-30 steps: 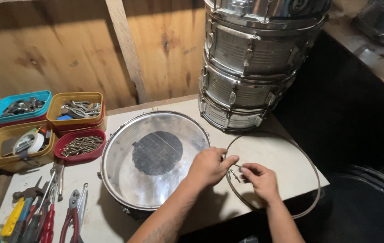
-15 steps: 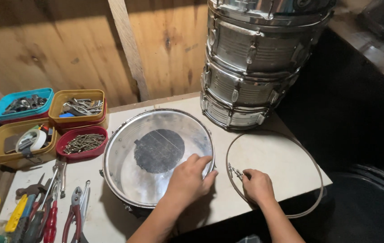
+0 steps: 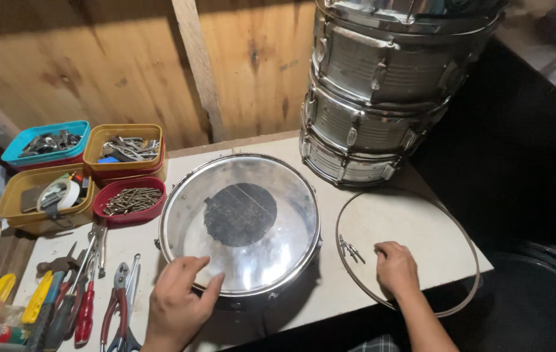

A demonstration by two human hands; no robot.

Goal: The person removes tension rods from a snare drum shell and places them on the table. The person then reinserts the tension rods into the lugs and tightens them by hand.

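The left hand (image 3: 180, 301) had slid to the near rim of the snare drum (image 3: 242, 225), fingers spread flat; the right hand (image 3: 395, 267) (loosely curled, empty) rested inside the metal hoop (image 3: 467, 241) at the desk's right edge.

Beside the snare drum (image 3: 240, 225) lying flat on the table (image 3: 317, 296), three more drums are standing stacked (image 3: 375, 91) behind it to the right. One loose metal hoop (image 3: 460, 225) is lying right of the drum, with two small bolts (image 3: 349, 249) sitting inside it. Left of the drum, four trays are sitting: one teal (image 3: 46, 142), two yellow (image 3: 125, 146) (image 3: 40, 195), one red (image 3: 129, 201). Two hands are showing, left (image 3: 180, 300) and right (image 3: 396, 267)
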